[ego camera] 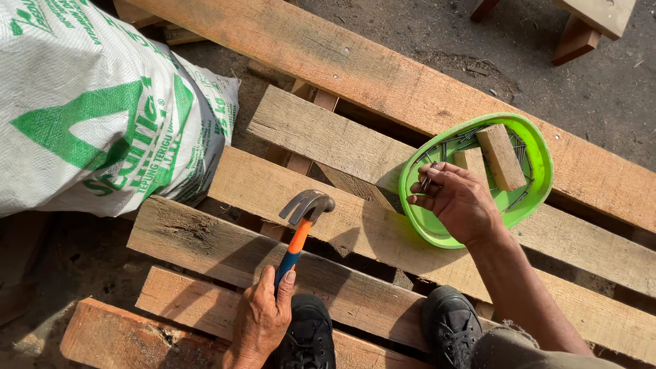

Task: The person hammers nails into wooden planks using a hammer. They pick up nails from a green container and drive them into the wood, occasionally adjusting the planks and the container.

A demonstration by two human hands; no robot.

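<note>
My left hand (263, 314) grips the orange and blue handle of a claw hammer (305, 208), whose steel head rests on a weathered plank (260, 181). My right hand (459, 201) reaches into a bright green plastic bowl (540, 160) and pinches several thin nails (429, 179) between its fingers. The bowl sits on the planks to the right and holds more loose nails and two small wooden blocks (501, 156).
A large white sack with green print (96, 109) lies at the upper left, over the plank ends. My two black shoes (311, 335) stand on the near planks. Gaps run between the planks. Dirt ground and timber pieces (581, 31) lie beyond.
</note>
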